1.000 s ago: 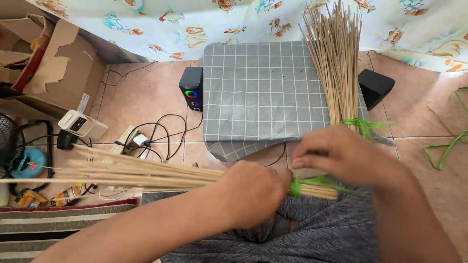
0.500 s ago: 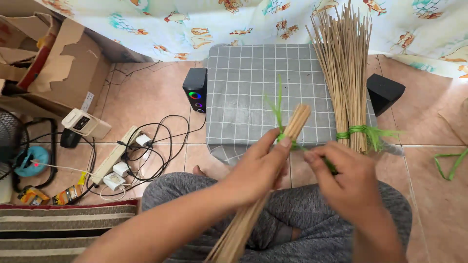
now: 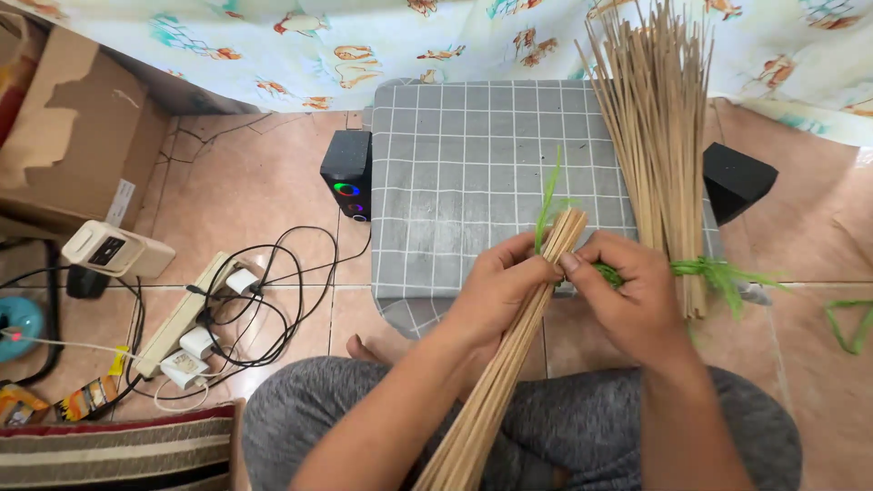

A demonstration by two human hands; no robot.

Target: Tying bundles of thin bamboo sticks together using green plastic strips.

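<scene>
My left hand grips a bundle of thin tan sticks near its upper end; the bundle runs from my lap up toward the grey checked cushion. A green strip wraps the bundle's top and one end stands up. My right hand pinches the green strip's other end just right of the bundle. A larger bundle of sticks, tied with green strips, lies on the cushion's right side.
A black speaker with coloured lights stands left of the cushion, another black speaker to the right. A power strip with plugs and cables lies on the tiled floor at left, near a cardboard box. A loose green strip lies at right.
The bundle swung from lying sideways across my lap to pointing up toward the cushion. Both hands have moved up to its tied end, and the right hand has closed in on the strip.
</scene>
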